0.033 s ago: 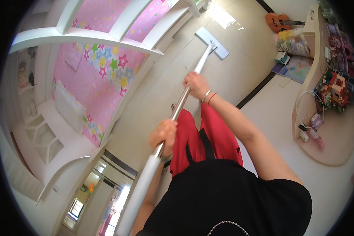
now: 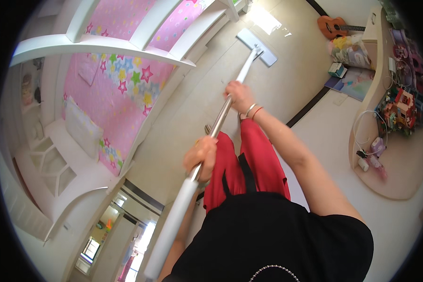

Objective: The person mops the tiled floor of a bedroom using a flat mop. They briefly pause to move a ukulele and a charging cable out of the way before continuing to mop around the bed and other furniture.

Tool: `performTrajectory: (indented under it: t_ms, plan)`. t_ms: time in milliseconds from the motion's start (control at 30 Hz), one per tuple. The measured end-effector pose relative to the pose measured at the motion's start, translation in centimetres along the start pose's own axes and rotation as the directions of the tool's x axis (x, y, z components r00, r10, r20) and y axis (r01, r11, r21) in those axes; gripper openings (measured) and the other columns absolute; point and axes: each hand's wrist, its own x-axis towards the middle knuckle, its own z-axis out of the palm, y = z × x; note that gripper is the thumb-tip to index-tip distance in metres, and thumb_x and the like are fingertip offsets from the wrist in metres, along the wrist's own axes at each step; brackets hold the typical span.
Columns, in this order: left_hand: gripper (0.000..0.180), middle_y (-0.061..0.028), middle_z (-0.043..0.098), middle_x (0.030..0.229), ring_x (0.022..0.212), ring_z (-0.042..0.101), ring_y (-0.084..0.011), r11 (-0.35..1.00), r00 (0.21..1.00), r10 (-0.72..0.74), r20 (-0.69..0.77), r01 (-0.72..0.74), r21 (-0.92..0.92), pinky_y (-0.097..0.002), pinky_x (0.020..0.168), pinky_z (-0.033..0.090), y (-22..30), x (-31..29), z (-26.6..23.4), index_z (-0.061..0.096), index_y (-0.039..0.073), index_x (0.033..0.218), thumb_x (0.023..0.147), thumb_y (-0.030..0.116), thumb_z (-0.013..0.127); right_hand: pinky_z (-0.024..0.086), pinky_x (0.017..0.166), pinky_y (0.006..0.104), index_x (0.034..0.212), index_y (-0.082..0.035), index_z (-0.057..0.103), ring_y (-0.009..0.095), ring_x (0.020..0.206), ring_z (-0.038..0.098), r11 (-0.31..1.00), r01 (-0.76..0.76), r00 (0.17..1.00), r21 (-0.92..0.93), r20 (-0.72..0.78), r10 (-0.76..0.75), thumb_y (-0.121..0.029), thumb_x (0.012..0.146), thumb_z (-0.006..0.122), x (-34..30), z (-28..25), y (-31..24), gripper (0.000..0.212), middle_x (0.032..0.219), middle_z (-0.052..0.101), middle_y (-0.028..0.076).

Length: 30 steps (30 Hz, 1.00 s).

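A flat mop (image 2: 219,118) with a white and metal pole slants across the view from lower left to upper right. Its pale rectangular head (image 2: 257,47) lies flat on the tiled floor. My left hand (image 2: 201,158) is wrapped around the metal part, just above the thick white grip (image 2: 172,230). Farther up the pole, my right hand (image 2: 240,96) closes around it where metal meets the white lower section. A silver bangle and a red cord circle my right wrist.
To the left is a bunk bed with white rails (image 2: 98,48) and pink star-print bedding (image 2: 122,94). At right, a curved desk (image 2: 399,181) carries toys (image 2: 403,110) and a cable. A ukulele (image 2: 332,27) and a filled bag (image 2: 352,49) stand near the wall.
The mop has shifted slightly to the right and away from me, its head sliding a little over the tiles. Both hands have moved along with the pole, still gripping it.
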Motion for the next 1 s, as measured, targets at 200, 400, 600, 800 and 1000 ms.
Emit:
performTrajectory:
  t_ms: [200, 400, 600, 800, 1000]
  plan:
    - [0.024, -0.0043, 0.051, 0.065, 0.061, 0.049, -0.0135, 0.994, 0.996, 0.078, 0.043, -0.075, -0.077, -0.0406, 0.082, 0.051, -7.6, 7.7, 4.6, 0.043, 0.002, 0.068, 0.088, -0.009, 0.051, 0.045, 0.084, 0.0436, 0.08, -0.013, 0.064, 0.026, 0.106, 0.057, 0.992, -0.083, 0.991, -0.1, -0.11, 0.071, -0.022, 0.084, 0.061, 7.8, -4.4, 8.8, 0.011, 0.099, 0.062, 0.008]
    - [0.029, -0.0034, 0.05, 0.064, 0.057, 0.045, -0.0111, 0.996, 0.997, 0.047, 0.053, -0.043, -0.082, -0.0409, 0.084, 0.051, -7.8, 5.7, 2.4, 0.038, 0.005, 0.067, 0.088, -0.009, 0.052, 0.046, 0.085, 0.0434, 0.082, -0.012, 0.064, 0.027, 0.108, 0.057, 0.986, -0.128, 0.992, -0.104, 0.003, 0.129, -0.023, 0.085, 0.061, 7.2, -3.0, 7.3, 0.012, 0.099, 0.063, 0.007]
    - [0.027, -0.006, 0.053, 0.067, 0.062, 0.046, -0.0126, 0.999, 0.999, -0.05, -0.006, 0.05, -0.017, -0.0455, 0.088, 0.049, -1.2, -2.4, -5.0, 0.039, 0.005, 0.07, 0.09, -0.008, 0.049, 0.049, 0.08, 0.0425, 0.084, -0.015, 0.063, 0.025, 0.109, 0.057, 0.997, 0.02, 0.999, -0.079, 0.037, -0.018, -0.021, 0.08, 0.064, 2.1, 3.8, -2.2, 0.007, 0.092, 0.062, 0.005]
    - [0.028, -0.0065, 0.051, 0.064, 0.059, 0.047, -0.0154, 0.977, 0.979, -0.202, -0.021, 0.203, 0.068, -0.0443, 0.084, 0.049, 7.1, -9.5, -16.4, 0.037, 0.005, 0.067, 0.089, -0.008, 0.048, 0.046, 0.072, 0.0415, 0.082, -0.018, 0.063, 0.023, 0.102, 0.056, 0.994, -0.006, 0.99, 0.107, 0.139, -0.009, -0.017, 0.075, 0.066, -3.7, 12.1, -16.9, 0.009, 0.088, 0.06, 0.001]
    - [0.028, -0.0055, 0.05, 0.059, 0.056, 0.047, -0.0155, 0.941, 0.952, -0.283, -0.119, 0.3, 0.156, -0.0428, 0.078, 0.048, 14.6, -16.8, -23.3, 0.037, 0.007, 0.067, 0.088, -0.007, 0.049, 0.047, 0.07, 0.0419, 0.081, -0.017, 0.062, 0.023, 0.1, 0.056, 0.979, 0.032, 0.952, 0.202, 0.291, -0.091, -0.017, 0.074, 0.068, -10.1, 19.2, -29.1, 0.009, 0.087, 0.06, 0.001]
